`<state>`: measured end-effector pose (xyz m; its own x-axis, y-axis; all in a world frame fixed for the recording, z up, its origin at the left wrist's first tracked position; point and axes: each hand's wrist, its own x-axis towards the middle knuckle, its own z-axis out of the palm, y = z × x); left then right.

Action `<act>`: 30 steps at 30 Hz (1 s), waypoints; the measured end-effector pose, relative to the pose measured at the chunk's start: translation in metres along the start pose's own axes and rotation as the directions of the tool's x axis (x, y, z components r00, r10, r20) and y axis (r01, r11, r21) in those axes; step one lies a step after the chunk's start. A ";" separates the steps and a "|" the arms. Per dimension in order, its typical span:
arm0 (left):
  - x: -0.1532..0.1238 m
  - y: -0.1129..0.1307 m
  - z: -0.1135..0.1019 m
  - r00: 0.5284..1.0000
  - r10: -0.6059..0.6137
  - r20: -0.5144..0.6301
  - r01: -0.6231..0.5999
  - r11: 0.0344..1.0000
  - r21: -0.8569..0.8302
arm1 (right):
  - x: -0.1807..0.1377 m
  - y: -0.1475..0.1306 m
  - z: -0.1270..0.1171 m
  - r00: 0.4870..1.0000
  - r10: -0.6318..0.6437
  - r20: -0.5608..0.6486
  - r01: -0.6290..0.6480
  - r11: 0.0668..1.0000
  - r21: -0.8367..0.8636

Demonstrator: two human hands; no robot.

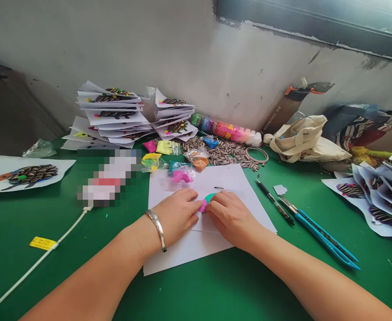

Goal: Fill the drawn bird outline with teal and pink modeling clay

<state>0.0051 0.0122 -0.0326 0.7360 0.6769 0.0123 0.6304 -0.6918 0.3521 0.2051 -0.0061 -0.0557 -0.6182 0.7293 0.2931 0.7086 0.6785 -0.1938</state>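
Many seeds (232,154) beyond white paper (171,257)

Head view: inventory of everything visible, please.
table: one, green, underneath
wall: one, grey, back
ledge: one, dark, top
picture stacks: three, white, back and right
loose picture: one, white, left
blurred object: one, pale, left
cable: one, white, left
tag: one, yellow, on cable
plastic wrap: one, clear, left
seeds: many, striped, back
ring: one, grey, beside seeds
tubs: several, multicoloured, back
packets: several, multicoloured, back
case: one, brown, back
cloth bag: one, cream, right
heaped items: unclear, dark, right
cutter: one, blue, right
pen: one, black, right
paper: several, white, centre
lumps: two, pink and green, centre
left hand: one, silver bracelet, centre
right hand: one, bare, centre
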 end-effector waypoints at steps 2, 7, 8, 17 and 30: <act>0.000 0.000 0.000 1.000 0.002 0.000 -0.002 1.000 0.004 | 0.000 -0.001 -0.001 1.000 0.000 0.021 0.000 1.000 0.027; -0.001 0.001 -0.001 1.000 -0.010 0.012 0.010 1.000 0.003 | 0.001 -0.004 -0.001 0.999 0.035 0.033 -0.036 0.999 0.002; -0.001 0.002 -0.001 1.000 -0.014 0.015 0.014 1.000 0.001 | 0.001 -0.004 -0.002 0.999 0.039 0.031 -0.039 0.999 -0.007; 0.000 0.001 0.000 1.000 -0.025 0.004 0.025 1.000 -0.006 | 0.000 0.003 -0.007 0.999 0.001 0.050 0.000 1.000 -0.027; 0.000 0.001 0.001 1.000 -0.022 0.002 0.022 1.000 0.001 | 0.000 0.000 -0.011 0.993 0.060 0.104 -0.053 0.996 -0.071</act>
<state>0.0059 0.0118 -0.0328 0.7225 0.6913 0.0026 0.6467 -0.6772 0.3510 0.2091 -0.0066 -0.0453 -0.6067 0.7739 0.1817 0.7626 0.6311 -0.1422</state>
